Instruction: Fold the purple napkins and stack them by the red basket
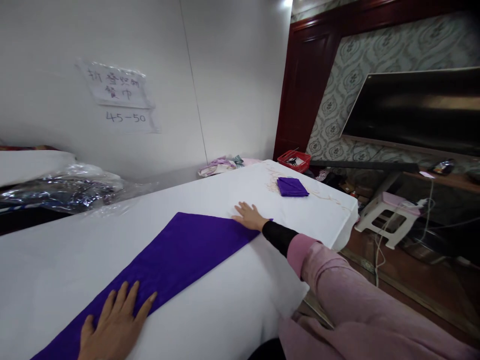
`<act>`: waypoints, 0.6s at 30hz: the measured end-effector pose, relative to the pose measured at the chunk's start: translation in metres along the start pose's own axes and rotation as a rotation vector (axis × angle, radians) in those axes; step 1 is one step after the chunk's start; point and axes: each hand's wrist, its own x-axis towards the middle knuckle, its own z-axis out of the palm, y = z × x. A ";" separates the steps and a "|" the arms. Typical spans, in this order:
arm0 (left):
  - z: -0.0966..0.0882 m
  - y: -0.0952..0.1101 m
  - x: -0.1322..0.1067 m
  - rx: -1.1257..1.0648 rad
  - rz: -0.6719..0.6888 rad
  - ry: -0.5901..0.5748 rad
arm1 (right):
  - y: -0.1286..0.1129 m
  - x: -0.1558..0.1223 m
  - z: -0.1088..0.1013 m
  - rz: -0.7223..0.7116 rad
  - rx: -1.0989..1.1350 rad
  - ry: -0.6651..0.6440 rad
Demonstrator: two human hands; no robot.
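A purple cloth napkin point(176, 255), folded to a long pointed shape, lies flat across the white-covered table point(217, 300). My left hand point(114, 320) rests on its near left part with the fingers spread. Toward the cloth's right end lies my right hand point(250, 217), palm down and fingers apart, its fingertips reaching past the upper edge. The cloth's left tip runs out toward the bottom of the view. Farther back on the table sits a small stack of folded purple cloth point(292, 187), apart from both hands.
Clear plastic wrapping point(75, 185) lies along the left back edge. A handwritten sign point(120, 97) hangs on the white wall. Crumpled fabric point(219, 166) and a red basket point(294, 160) are at the far end. A white stool point(390, 215) with cables stands right of the table.
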 end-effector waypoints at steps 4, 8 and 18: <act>0.000 0.001 -0.002 0.195 0.041 0.037 | -0.068 0.013 0.024 -0.261 0.108 -0.062; 0.000 0.002 -0.004 0.204 0.019 0.044 | -0.102 0.019 0.046 -0.404 0.109 -0.156; 0.007 0.002 0.002 -0.090 -0.084 -0.004 | -0.063 0.021 0.052 -0.359 0.032 -0.078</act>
